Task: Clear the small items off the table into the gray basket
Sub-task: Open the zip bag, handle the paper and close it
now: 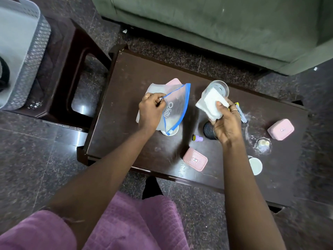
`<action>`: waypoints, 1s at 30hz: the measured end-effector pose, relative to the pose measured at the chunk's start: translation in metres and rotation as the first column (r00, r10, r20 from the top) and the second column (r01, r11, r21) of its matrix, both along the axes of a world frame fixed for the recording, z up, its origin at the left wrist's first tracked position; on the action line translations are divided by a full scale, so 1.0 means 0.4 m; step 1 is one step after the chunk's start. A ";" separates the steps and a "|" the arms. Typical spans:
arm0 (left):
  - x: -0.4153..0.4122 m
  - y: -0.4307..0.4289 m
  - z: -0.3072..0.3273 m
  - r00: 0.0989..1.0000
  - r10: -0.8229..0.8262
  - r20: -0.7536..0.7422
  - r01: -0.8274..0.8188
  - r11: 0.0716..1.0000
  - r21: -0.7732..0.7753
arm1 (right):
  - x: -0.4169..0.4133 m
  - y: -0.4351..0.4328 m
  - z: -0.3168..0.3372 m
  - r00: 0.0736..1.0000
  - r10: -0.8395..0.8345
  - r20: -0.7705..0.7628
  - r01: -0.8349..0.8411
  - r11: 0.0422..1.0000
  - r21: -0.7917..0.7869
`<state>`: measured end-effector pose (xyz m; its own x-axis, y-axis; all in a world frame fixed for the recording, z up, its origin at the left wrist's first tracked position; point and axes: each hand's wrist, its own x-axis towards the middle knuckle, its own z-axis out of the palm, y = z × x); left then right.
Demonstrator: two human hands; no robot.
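Observation:
My left hand point(151, 109) pinches a clear zip bag point(175, 107) with a blue seal, lifted over the dark table point(126, 123). My right hand point(226, 121) grips a folded white tissue point(210, 103) above a black round speaker point(209, 130). On the table lie a clear glass point(219, 87), two pink boxes point(195, 159) point(280, 129), a small purple bottle point(198, 138), a white cup point(255, 166) and a clear wrapper point(263, 144). A third pink box point(173, 82) and a white lid point(171, 132) peek from under the bag. The gray basket point(34, 56) stands at the far left.
The basket rests on a dark brown stool point(68, 73) left of the table. A green sofa point(216, 24) runs along the far side. A yellow-and-blue item point(240, 112) lies behind my right hand. My pink-clothed lap is at the bottom.

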<state>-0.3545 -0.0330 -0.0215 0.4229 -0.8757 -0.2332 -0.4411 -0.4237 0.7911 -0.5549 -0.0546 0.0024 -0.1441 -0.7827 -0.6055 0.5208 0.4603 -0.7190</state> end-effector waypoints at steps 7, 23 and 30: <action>-0.028 -0.005 -0.019 1.000 -0.011 -0.008 0.012 1.000 0.020 | -0.155 0.040 -0.060 0.864 0.151 -0.481 -0.055 0.976 0.208; -0.052 0.006 -0.046 1.000 -0.027 0.010 0.027 1.000 0.002 | -0.221 0.002 -0.152 -0.029 0.655 -0.755 -0.252 0.726 0.640; -0.057 -0.001 -0.050 1.000 -0.026 -0.004 0.026 1.000 0.009 | -0.167 0.010 -0.178 -0.158 0.713 -0.683 -0.236 0.645 0.727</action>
